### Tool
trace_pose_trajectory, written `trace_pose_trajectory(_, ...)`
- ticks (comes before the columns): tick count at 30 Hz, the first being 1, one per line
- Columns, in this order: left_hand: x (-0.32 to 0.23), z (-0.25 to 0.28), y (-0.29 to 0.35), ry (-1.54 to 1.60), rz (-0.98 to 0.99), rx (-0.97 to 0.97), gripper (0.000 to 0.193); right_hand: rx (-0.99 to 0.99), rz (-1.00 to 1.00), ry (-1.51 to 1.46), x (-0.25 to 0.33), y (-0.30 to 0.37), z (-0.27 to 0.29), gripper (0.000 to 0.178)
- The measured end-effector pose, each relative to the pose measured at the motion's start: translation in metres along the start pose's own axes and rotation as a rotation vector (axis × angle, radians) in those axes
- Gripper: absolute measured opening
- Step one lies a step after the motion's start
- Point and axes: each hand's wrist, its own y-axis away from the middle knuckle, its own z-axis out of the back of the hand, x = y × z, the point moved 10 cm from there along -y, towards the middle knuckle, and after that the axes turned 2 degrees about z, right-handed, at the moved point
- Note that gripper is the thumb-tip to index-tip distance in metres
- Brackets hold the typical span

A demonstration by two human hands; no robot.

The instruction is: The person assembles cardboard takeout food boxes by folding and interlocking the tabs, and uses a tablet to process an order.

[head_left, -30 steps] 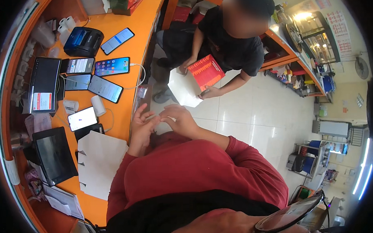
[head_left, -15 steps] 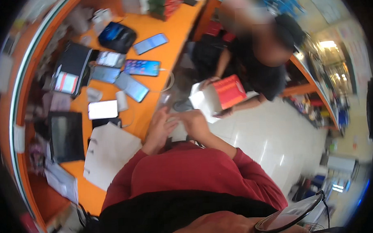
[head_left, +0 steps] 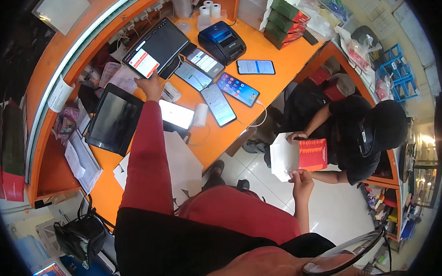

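Observation:
My left hand (head_left: 150,87) is stretched out over the orange counter (head_left: 276,53), fingertips against the lower edge of a propped black tablet (head_left: 155,47) that shows a red and white panel. It holds nothing. My right hand (head_left: 303,180) pinches the lower corner of a white paper bag (head_left: 284,157). A person in black (head_left: 362,133) crouches beside the counter and holds the same bag, with one hand at its top and a red box (head_left: 313,154) against it.
Several phones (head_left: 219,104) lie on the counter, one lit white (head_left: 177,114). A blue and black receipt printer (head_left: 222,40), paper rolls (head_left: 209,9) and stacked green boxes (head_left: 285,19) stand at the back. A dark screen (head_left: 114,120) and white papers (head_left: 183,161) lie near me.
My hands were together in front of my chest. Now the left arm has reached out to the tablet and the right hand has gone to the white bag the crouching person holds.

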Motion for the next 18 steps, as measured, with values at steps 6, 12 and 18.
trace_pose_trajectory(6, -0.022, -0.003, 0.008, 0.002, 0.084, 0.008, 0.053, -0.078, 0.074, -0.060, -0.003, 0.012, 0.008, 0.027)
trace_pose_trajectory(12, -0.026, -0.002, 0.015, 0.006, 0.130, 0.045, 0.066, -0.064, 0.048, -0.090, -0.007, 0.024, 0.015, 0.029)
trace_pose_trajectory(18, -0.038, 0.004, 0.023, 0.127, 0.123, 0.082, 0.096, 0.001, 0.167, -0.109, 0.001, 0.020, 0.021, 0.027)
